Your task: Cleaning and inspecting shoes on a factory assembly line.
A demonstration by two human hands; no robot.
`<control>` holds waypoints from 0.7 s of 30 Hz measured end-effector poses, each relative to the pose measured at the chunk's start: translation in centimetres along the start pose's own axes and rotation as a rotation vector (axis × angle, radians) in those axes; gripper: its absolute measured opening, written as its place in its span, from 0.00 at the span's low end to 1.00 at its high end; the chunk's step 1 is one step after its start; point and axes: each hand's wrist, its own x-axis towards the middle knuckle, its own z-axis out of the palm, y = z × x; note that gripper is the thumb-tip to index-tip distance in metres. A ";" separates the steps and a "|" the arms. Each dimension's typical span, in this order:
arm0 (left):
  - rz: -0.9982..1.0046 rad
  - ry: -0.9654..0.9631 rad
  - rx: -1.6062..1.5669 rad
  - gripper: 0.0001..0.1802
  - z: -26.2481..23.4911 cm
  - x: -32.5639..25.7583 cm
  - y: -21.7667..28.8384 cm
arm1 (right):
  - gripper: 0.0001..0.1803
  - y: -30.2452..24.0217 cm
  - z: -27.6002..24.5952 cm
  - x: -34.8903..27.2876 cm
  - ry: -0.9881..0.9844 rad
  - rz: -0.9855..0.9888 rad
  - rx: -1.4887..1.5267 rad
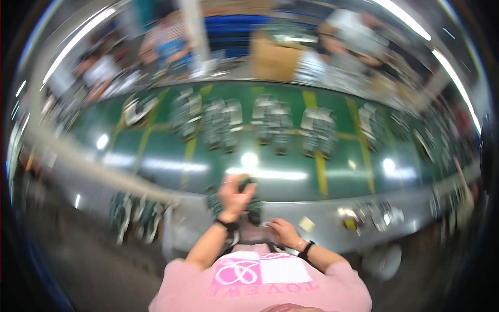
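Observation:
My left hand (235,196) is raised over the near edge of the green belt, its fingers wrapped round a dark green shoe (249,190) that is blurred by motion. More dark green footwear (212,202) shows beside that wrist, partly hidden by the hand. Lower down, my right hand (283,231) rests near the metal ledge with loosely bent fingers and nothing visible in them. A dark brown piece (255,234) lies between the two hands, close to my body; its kind is unclear.
Green-grey strappy shoes stand in groups (273,125) along the belt (218,174). On the metal ledge (322,208) are a pale yellow square (306,224) and several shiny parts (369,216). More shoes hang at left (135,216). Across the belt, people work near a cardboard box (275,56).

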 end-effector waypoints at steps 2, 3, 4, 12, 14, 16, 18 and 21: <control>-0.076 0.028 -0.048 0.22 -0.8 0.6 -1.1 | 0.18 0.1 0.0 -1.5 0.147 0.118 0.039; -0.124 0.003 -0.075 0.22 0.2 0.6 -3.3 | 0.17 1.2 0.4 -2.4 0.235 0.183 0.046; -0.227 -0.071 -0.283 0.23 0.5 1.0 -5.0 | 0.16 2.0 0.9 -3.0 0.299 0.235 0.057; -0.153 -1.031 0.417 0.30 2.6 0.7 -15.0 | 0.14 1.7 0.1 -4.8 0.505 0.464 0.193; -0.138 -1.017 0.413 0.29 2.1 1.3 -17.8 | 0.14 1.5 0.1 -5.2 0.503 0.475 0.228; -0.147 -0.949 0.505 0.29 1.2 1.8 -18.1 | 0.14 1.6 0.2 -5.6 0.512 0.507 0.240; -0.119 -0.884 0.661 0.29 -1.1 1.6 -22.5 | 0.14 1.8 0.2 -5.8 0.504 0.515 0.264; -0.478 -0.867 0.631 0.30 -2.0 1.9 -20.8 | 0.14 2.5 -0.1 -6.2 0.492 0.564 0.293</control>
